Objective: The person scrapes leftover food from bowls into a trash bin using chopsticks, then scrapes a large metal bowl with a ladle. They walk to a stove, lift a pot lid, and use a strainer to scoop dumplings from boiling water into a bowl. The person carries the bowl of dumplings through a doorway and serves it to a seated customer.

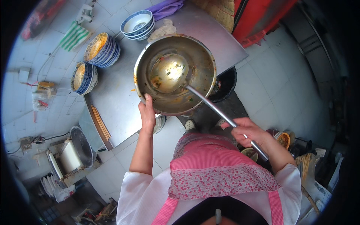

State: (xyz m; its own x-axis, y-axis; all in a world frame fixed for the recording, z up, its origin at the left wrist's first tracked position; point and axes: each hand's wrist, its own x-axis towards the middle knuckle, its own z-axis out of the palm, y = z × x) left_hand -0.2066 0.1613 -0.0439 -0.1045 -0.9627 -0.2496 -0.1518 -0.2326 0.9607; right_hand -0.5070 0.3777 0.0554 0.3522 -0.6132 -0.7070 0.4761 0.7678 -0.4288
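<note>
My left hand (147, 112) grips the near left rim of a large steel bowl (202, 64), its thumb over the edge. The bowl has bits of food and greenish and orange residue inside. My right hand (245, 131) is closed around the handle of a large metal ladle (168, 73). The ladle's round head lies within the bowl, with a little liquid and some scraps in it, and its handle crosses the near right rim. Part of a black bucket (229, 84) shows beyond and below the bowl's right side.
On the steel table (121, 98) are stacks of used patterned bowls (109, 52), more bowls (138, 25), crumpled pale cloths or gloves (166, 29) and a purple cloth (168, 8). Chopsticks (100, 122) lie in a trough at the table's edge. A red container (258, 19) stands at the upper right.
</note>
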